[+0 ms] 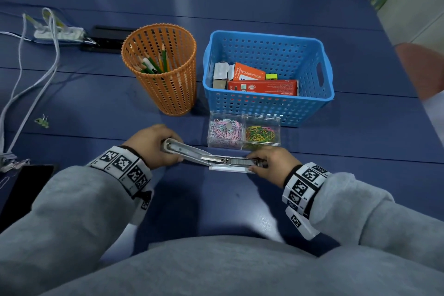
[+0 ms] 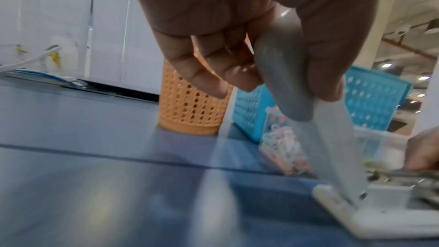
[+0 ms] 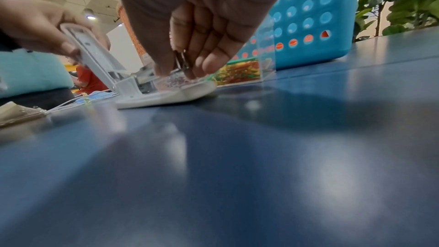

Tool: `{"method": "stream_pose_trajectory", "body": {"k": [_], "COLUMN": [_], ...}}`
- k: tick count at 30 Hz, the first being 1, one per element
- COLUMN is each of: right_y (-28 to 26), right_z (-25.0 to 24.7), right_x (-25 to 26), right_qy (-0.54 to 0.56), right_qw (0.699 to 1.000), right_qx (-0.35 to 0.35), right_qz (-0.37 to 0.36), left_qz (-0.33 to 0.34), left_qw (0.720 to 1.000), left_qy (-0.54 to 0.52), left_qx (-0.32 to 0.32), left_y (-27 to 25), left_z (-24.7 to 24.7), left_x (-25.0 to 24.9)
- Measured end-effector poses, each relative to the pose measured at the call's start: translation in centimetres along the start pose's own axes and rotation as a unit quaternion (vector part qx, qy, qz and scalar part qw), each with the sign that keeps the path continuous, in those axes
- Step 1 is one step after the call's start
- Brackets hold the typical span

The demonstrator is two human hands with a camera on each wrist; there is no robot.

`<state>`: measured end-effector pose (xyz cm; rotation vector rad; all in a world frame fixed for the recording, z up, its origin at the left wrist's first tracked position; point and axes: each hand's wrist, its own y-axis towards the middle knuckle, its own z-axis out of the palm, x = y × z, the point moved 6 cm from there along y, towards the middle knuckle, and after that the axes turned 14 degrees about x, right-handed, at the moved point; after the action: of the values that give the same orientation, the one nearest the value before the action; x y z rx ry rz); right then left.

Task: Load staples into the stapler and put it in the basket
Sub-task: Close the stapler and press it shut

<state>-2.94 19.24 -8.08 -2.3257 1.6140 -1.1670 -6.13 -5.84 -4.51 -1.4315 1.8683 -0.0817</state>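
Observation:
A white stapler (image 1: 228,163) lies on the blue table, its base (image 3: 166,97) flat and its metal magazine exposed. My left hand (image 1: 156,146) grips the lid (image 2: 292,82), which is swung up and back to the left. My right hand (image 1: 258,163) pinches the front end of the magazine (image 3: 182,61) between thumb and fingers. A strip of staples seems to lie in the channel. The blue perforated basket (image 1: 319,94) stands behind to the right, holding red and orange boxes (image 1: 262,85). It also shows in the wrist views, as the basket (image 2: 375,104) and the basket (image 3: 308,16).
An orange mesh pen holder (image 1: 168,79) with pencils stands left of the basket. A clear two-part box of paper clips (image 1: 242,132) sits just behind the stapler. A power strip with white cables (image 1: 57,31) is at the far left, a black phone (image 1: 26,187) at the near left edge.

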Motion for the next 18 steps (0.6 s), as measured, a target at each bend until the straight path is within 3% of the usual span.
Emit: {"method": "stream_pose_trajectory", "body": {"k": [5, 11, 18], "right_y": [-0.1, -0.3, -0.5], "right_z": [-0.1, -0.2, -0.1], "right_x": [-0.4, -0.7, -1.4], "right_qy": [-0.001, 0.021, 0.085], "right_qw": [1.000, 0.998, 0.993], "right_qx": [0.001, 0.000, -0.024], "right_qz": [0.026, 0.067, 0.076], "left_qz": [0.068, 0.080, 0.116], "left_qw": [0.997, 0.984, 0.983], "left_qy": [-0.029, -0.136, -0.011], "left_qx": [-0.012, 0.080, 0.141], "left_y": [0.2, 2.5, 4.1], "left_z": [-0.5, 2.6, 5.9], "left_x": [-4.4, -7.0, -9.8]}}
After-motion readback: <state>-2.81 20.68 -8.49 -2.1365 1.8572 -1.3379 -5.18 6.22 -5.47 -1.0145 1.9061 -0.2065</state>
